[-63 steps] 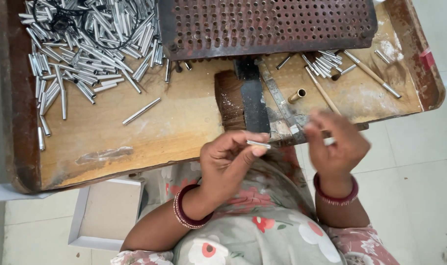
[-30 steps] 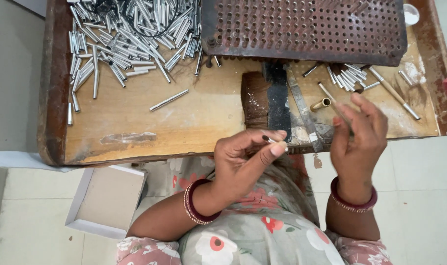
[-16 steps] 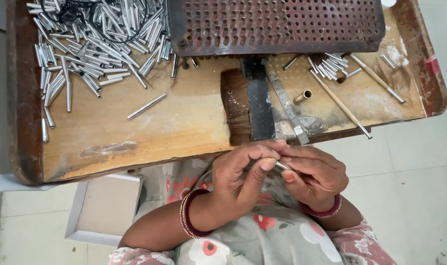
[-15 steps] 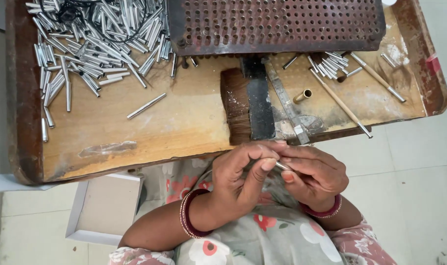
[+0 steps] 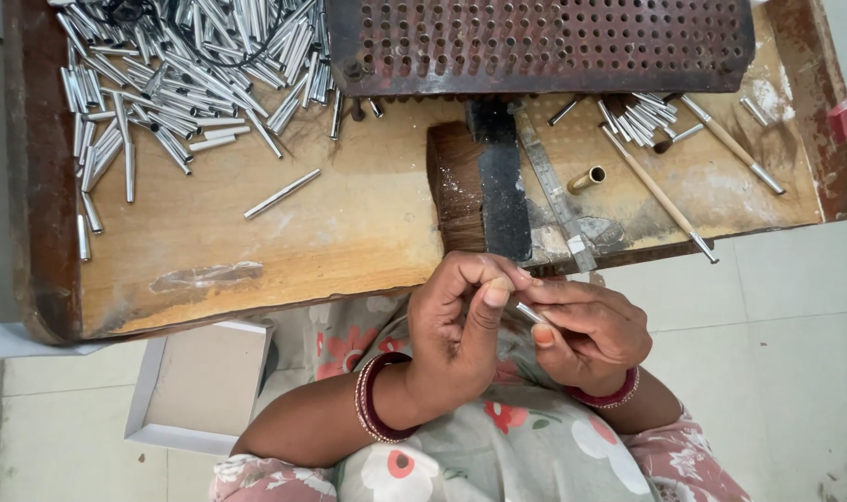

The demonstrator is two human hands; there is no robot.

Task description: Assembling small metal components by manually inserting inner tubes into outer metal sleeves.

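My left hand (image 5: 461,339) and my right hand (image 5: 586,330) meet just below the front edge of a worn wooden tray (image 5: 349,232). Between their fingertips they pinch one small silver metal tube (image 5: 528,311). Whether anything sits inside the tube is hidden by the fingers. Both wrists wear dark red bangles. A flat brush of brown bristle (image 5: 456,195) with a dark clamp strip (image 5: 502,191) lies on the tray just above the hands.
A heap of silver tubes (image 5: 172,74) fills the tray's far left; one loose tube (image 5: 282,193) lies apart. A rusty perforated metal plate (image 5: 544,42) spans the back. To the right lie a metal ruler (image 5: 554,191), a brass ferrule (image 5: 586,178), thin wooden sticks (image 5: 661,195) and several tubes (image 5: 642,116). An open white box (image 5: 200,386) sits on the floor, lower left.
The hands have come together from apart and dropped below the tray edge; over the last half second they hold almost still with the tube between them.
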